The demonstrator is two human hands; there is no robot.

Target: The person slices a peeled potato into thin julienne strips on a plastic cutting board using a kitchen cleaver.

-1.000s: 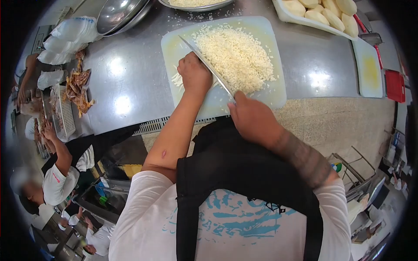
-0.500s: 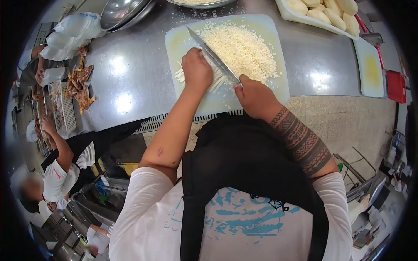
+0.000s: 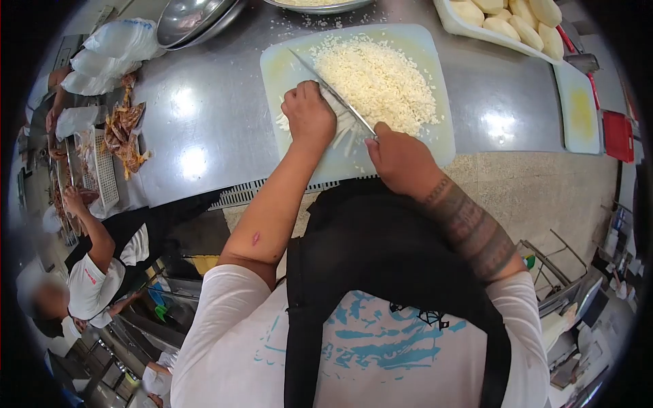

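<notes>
White strips sit bunched on cutting board, just beside diced pile — look light, damp, probably slippery and easy to snap. Left hand clamps bunch, fingers curled. Right hand closed round knife handle, blade angled across strips. Best hold imo — press from top, knuckles toward blade.
</notes>
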